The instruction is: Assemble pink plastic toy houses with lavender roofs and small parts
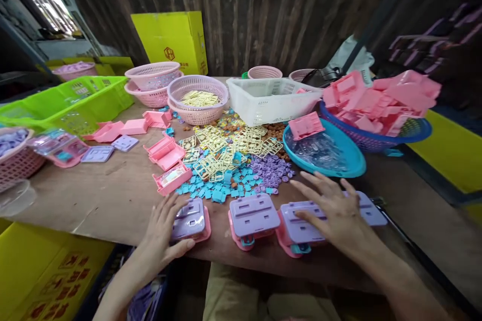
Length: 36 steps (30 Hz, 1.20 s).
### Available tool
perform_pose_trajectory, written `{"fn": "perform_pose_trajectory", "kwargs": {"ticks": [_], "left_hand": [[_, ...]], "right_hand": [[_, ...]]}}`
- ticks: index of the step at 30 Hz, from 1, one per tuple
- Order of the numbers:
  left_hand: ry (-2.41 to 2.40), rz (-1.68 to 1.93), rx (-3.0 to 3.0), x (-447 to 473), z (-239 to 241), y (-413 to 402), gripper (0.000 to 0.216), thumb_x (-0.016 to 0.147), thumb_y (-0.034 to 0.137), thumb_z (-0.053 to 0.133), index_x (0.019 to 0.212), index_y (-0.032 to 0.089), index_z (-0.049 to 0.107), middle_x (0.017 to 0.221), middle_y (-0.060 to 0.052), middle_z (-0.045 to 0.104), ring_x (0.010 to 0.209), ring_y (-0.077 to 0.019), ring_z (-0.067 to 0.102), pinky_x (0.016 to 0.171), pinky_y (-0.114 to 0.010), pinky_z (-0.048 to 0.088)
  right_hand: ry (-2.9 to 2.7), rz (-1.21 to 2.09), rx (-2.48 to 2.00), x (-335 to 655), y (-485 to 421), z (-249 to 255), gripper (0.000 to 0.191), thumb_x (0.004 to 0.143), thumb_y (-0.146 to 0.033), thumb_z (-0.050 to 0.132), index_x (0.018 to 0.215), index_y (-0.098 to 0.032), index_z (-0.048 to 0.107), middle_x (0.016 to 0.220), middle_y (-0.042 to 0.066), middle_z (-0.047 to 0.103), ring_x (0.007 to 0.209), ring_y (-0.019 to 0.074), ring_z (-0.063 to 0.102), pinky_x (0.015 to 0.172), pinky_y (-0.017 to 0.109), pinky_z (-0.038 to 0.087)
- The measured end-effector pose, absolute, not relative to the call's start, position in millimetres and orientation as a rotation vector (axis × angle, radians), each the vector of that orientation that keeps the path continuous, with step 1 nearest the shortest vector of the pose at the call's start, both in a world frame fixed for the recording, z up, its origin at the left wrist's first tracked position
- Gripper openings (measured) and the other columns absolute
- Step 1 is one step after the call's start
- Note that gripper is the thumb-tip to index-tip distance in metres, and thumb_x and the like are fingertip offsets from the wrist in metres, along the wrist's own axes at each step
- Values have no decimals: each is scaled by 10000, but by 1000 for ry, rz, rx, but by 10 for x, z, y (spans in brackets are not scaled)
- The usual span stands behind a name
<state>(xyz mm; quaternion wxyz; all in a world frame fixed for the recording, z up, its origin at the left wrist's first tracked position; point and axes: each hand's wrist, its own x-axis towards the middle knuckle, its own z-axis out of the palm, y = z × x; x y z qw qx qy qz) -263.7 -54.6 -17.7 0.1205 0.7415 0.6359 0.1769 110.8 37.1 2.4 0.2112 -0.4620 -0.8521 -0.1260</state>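
Note:
Three pink toy cases with purple lids stand in a row at the table's near edge. My left hand (pixel 163 230) rests against the left case (pixel 192 220), fingers spread along its side and thumb under its front corner. My right hand (pixel 335 210) lies flat and open on the right case (pixel 301 228), fingers stretched out over its lid. The middle case (pixel 251 218) stands untouched between them. A further purple lid (pixel 371 210) shows just past my right hand.
Piles of blue tiles (pixel 214 188), purple discs (pixel 271 168) and cream frames (pixel 226 148) cover the table's middle. Open pink cases (pixel 167 153) lie to the left. Baskets, a white crate (pixel 269 98), a blue bowl (pixel 339 168) and a green tray (pixel 64 103) ring the back.

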Motion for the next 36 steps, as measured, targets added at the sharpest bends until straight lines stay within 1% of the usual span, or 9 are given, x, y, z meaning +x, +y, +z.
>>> {"fn": "perform_pose_trajectory", "kwargs": {"ticks": [2,5,12,18,23,26,30,33,36], "left_hand": [[1947,466,2314,-2531,-273,-434,593,779,490,559,1301,259,400,1343,-132,444,1259,-349,366,1013,-659,182],[1932,411,2531,-2418,-376,-305,621,743,532,580,1280,247,454,1279,-130,523,1209,-348,423,1022,-664,121],[1888,325,2747,-1883,-350,-191,805,681,634,584,1367,274,367,1390,-142,419,1242,-389,381,1007,-635,170],[1753,343,2843,-2009,-416,-20,641,767,538,540,1353,329,386,1250,-67,579,1155,-336,486,1012,-562,227],[1518,373,2961,-2474,-432,121,759,736,628,517,1397,337,288,1274,-64,560,1144,-326,506,1023,-513,261],[1592,466,2914,-2369,-314,114,804,771,640,451,1436,274,187,1384,-118,432,1246,-366,399,1033,-578,209],[1591,668,2878,-1570,-140,24,726,851,434,475,1447,213,126,1413,-145,373,1330,-318,287,1058,-541,225],[1338,651,2943,-803,-119,2,697,818,384,550,1418,238,227,1398,-121,405,1317,-293,324,1062,-518,250],[1303,557,2895,-264,-167,76,724,761,442,611,1385,231,311,1404,-167,386,1298,-342,344,1024,-546,292]], "right_hand": [[-2322,-478,-1417,1418,442,-81,459,880,-531,371,1208,-275,564,1258,99,563,1164,330,471,944,600,246],[-2310,-480,-1571,1640,424,-261,494,876,-560,343,1170,-257,600,1207,113,595,1131,337,491,905,592,297],[-2170,-298,-1801,1383,281,-357,418,914,-457,339,1147,-249,617,1171,111,605,1163,298,469,975,554,265],[-2088,-199,-1839,1124,185,-361,474,919,-492,302,1166,-230,610,1201,133,594,1182,316,456,985,569,246],[-2063,-90,-1784,879,71,-342,516,915,-506,304,1240,-189,549,1237,162,571,1201,322,449,996,584,240],[-2085,58,-1706,1037,159,-167,449,931,-410,326,1262,-180,524,1253,138,565,1183,286,476,982,502,324],[-2051,429,-1861,1635,520,31,353,903,-219,350,1109,-175,634,1121,84,652,1025,203,591,882,318,429],[-1970,560,-2059,1992,815,-65,274,827,-158,469,974,-178,699,1026,83,698,991,211,625,838,276,442],[-1846,479,-2194,2072,1016,-299,280,793,-170,538,1030,-124,681,935,121,718,915,233,660,745,263,466]]}}
